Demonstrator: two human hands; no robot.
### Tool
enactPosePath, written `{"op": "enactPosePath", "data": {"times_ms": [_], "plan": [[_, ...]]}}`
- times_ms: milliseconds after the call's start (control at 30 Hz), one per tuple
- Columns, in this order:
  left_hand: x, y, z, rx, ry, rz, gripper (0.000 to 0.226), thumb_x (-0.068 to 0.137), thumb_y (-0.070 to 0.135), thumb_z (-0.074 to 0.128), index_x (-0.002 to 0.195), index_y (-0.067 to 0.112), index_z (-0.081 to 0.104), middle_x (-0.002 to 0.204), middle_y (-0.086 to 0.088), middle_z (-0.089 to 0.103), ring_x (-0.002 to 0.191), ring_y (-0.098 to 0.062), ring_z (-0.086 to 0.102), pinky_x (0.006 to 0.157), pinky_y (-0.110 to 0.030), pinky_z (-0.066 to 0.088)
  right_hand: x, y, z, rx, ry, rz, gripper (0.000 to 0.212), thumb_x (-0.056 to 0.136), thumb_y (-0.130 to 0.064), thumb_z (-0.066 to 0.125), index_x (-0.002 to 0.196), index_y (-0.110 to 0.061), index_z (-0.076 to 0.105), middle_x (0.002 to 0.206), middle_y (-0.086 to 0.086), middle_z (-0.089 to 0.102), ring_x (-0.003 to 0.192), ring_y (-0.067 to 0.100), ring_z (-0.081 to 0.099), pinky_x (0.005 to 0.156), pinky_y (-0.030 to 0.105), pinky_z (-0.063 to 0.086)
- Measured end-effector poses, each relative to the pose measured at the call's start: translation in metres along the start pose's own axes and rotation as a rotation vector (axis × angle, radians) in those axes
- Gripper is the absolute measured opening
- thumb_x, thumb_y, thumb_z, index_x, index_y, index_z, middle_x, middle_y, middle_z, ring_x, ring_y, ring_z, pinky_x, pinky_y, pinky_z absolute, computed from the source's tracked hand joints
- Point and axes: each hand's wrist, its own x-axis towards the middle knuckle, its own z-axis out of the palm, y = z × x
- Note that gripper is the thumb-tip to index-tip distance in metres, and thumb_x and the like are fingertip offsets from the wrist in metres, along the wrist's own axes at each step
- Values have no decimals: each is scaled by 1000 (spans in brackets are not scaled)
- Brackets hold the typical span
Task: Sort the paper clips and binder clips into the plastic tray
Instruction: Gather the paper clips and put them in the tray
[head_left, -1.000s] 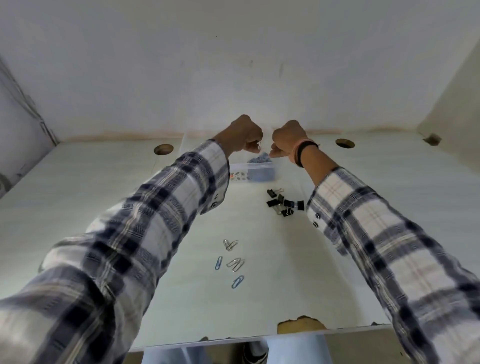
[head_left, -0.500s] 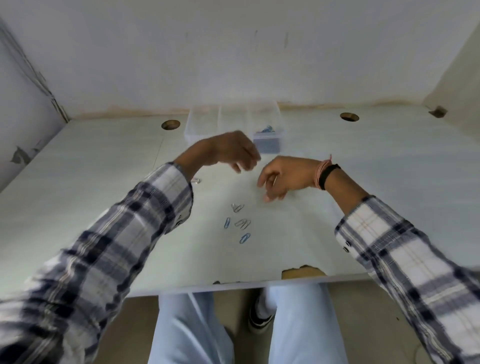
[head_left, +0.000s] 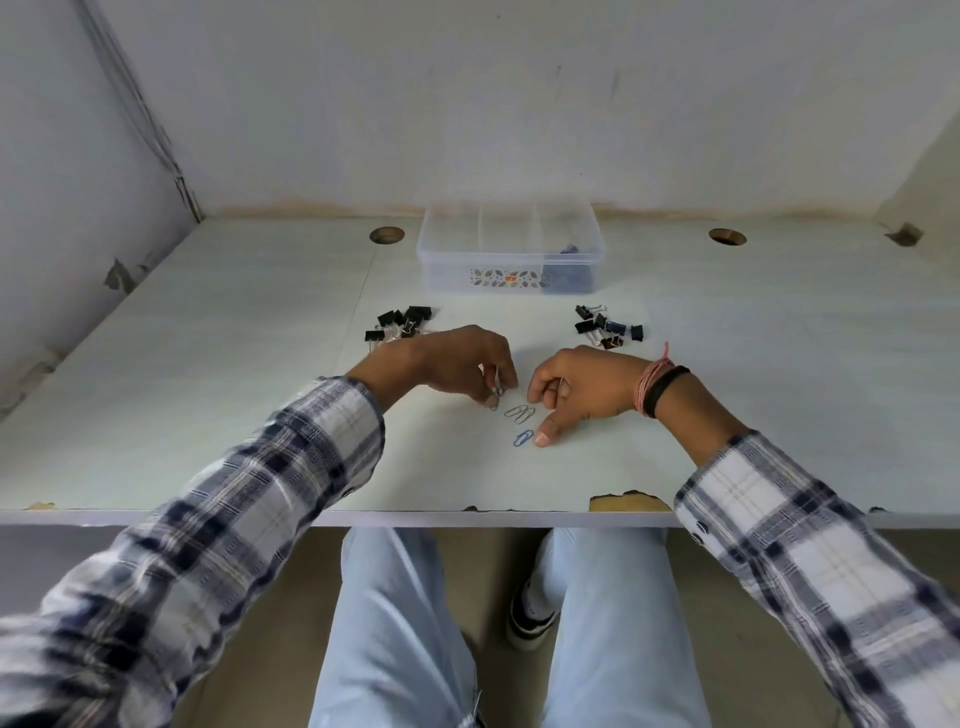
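Note:
My left hand (head_left: 462, 364) rests low on the table, fingertips pinched on a small paper clip (head_left: 497, 388). Facing it is my right hand (head_left: 582, 389), fingers curled around a thin silver clip (head_left: 560, 383), thumb pressed to the table. Two silver paper clips (head_left: 520, 413) lie between the hands. A blue paper clip (head_left: 523, 438) lies just left of the right thumb. The clear plastic tray (head_left: 452, 260) stands at the back, with blue clips (head_left: 569, 270) in its right compartment. Black binder clips sit in a left pile (head_left: 400, 323) and a right pile (head_left: 608, 327).
The table (head_left: 208, 389) has two round cable holes (head_left: 387, 235) at the back and a chipped front edge (head_left: 628, 501). Walls close in at the back and both sides. My knees and one shoe show below the table edge.
Both hands came back from above the tray down to the paper clips near the front. Each has pinched up a clip. The camera tilted down, showing the tray and both binder clip piles.

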Motion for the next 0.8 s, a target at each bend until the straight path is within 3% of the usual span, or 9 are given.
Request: {"op": "enactPosePath", "data": {"times_ms": [100, 200, 300, 467, 600, 800], "plan": [[-6, -2, 2, 0, 51, -5, 29, 86, 7, 74, 114, 15, 76, 107, 4, 64, 94, -11, 65, 90, -32, 54, 0, -3, 7, -45, 43, -28, 69, 67, -47, 87, 125, -19, 64, 100, -6, 63, 83, 6, 59, 75, 17, 46], [-10, -2, 2, -48, 30, -49, 37, 82, 24, 82, 117, 21, 74, 111, 5, 64, 99, -11, 65, 89, -30, 55, 2, -4, 12, -59, 78, -76, 63, 70, -43, 86, 125, -20, 66, 98, -6, 61, 81, 3, 56, 73, 14, 44], [-10, 1, 3, -13, 39, -46, 41, 78, 22, 86, 118, 18, 75, 110, 0, 64, 97, -15, 65, 89, -33, 56, 5, -5, 16, -48, 117, -116, 50, 73, -35, 85, 118, -19, 71, 95, -4, 63, 78, 4, 56, 71, 14, 43], [-9, 4, 2, 16, 81, -85, 23, 79, 18, 84, 102, 17, 80, 100, 3, 70, 93, -14, 67, 86, -37, 57, 4, -7, 22, 12, 180, -152, 21, 77, -21, 83, 97, -14, 78, 92, -1, 71, 75, 5, 61, 71, 17, 49], [-11, 9, -1, 46, 79, -122, 16, 81, 21, 82, 97, 18, 80, 92, 7, 71, 86, -15, 69, 68, -24, 56, 5, -9, 24, 13, 189, -159, 11, 81, -18, 80, 90, -12, 78, 87, 1, 72, 68, 9, 65, 65, 16, 49], [-11, 18, 6, 181, 75, -154, 17, 76, 18, 78, 89, 18, 68, 89, 4, 64, 74, -17, 61, 55, -23, 45, 6, -15, 25, -49, 180, -162, 9, 86, -18, 74, 84, -10, 78, 78, 0, 74, 61, 15, 70, 62, 21, 57]]}}
